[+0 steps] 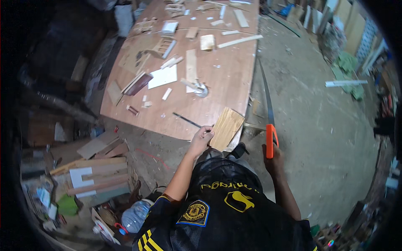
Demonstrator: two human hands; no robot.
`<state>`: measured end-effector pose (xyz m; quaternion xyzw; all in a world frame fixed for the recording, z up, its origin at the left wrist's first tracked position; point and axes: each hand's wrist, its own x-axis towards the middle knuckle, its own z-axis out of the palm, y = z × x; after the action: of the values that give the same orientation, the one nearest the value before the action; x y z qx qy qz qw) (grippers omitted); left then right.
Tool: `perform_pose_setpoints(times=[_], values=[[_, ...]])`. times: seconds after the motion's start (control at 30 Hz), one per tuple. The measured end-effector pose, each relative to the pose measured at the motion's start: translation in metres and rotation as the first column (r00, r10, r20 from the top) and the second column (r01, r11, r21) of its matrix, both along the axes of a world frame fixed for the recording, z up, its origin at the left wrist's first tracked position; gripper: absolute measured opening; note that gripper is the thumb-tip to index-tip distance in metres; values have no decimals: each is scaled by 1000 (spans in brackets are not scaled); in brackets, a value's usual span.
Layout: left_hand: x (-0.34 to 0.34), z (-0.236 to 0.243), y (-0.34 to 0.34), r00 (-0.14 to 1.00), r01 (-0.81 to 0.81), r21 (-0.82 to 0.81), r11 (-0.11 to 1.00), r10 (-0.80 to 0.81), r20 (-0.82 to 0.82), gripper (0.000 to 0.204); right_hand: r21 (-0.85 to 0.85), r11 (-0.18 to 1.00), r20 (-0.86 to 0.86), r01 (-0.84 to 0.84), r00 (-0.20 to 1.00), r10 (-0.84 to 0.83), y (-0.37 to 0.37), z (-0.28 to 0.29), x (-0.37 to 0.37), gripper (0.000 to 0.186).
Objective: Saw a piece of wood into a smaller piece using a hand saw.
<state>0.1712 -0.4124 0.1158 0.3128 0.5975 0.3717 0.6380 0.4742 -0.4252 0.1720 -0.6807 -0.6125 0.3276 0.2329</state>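
My left hand point(204, 136) grips the left edge of a rectangular wooden board point(227, 127), which lies at the table's front corner over a paler piece beneath it. A thin dark stick point(186, 119) lies on the table point(138, 121) just beside that hand. To the board's right, my right hand point(270, 155) is closed on the orange handle of a handsaw point(268, 100), whose long blade points forward beside the table's right edge, apart from the board.
Wood offcuts point(190, 62), a white sheet point(162, 76) and a small can point(201, 90) are scattered over the table. Boards lean at the upper right point(343, 16); piled scrap wood point(96, 180) and a water bottle point(134, 215) sit lower left.
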Motion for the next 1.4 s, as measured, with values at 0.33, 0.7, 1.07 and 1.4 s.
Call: perform_pose_setpoints(times=[0.33, 0.7, 1.07, 1.4], values=[[-107, 18, -44, 881, -469, 86, 879, 459, 117, 26, 253, 888, 259, -383, 912, 319, 50, -73, -83, 14], [-246, -1, -13, 886, -458, 161, 874, 432, 171, 24, 123, 861, 519, -493, 771, 368, 82, -147, -140, 23], [-357, 2, 6, 871, -490, 182, 852, 483, 87, 24, -130, 956, 655, -263, 701, 282, 92, -168, -165, 47], [-339, 18, 36, 892, -435, 163, 886, 398, 216, 27, 515, 791, -94, 329, 940, -329, 110, -36, -215, 14]])
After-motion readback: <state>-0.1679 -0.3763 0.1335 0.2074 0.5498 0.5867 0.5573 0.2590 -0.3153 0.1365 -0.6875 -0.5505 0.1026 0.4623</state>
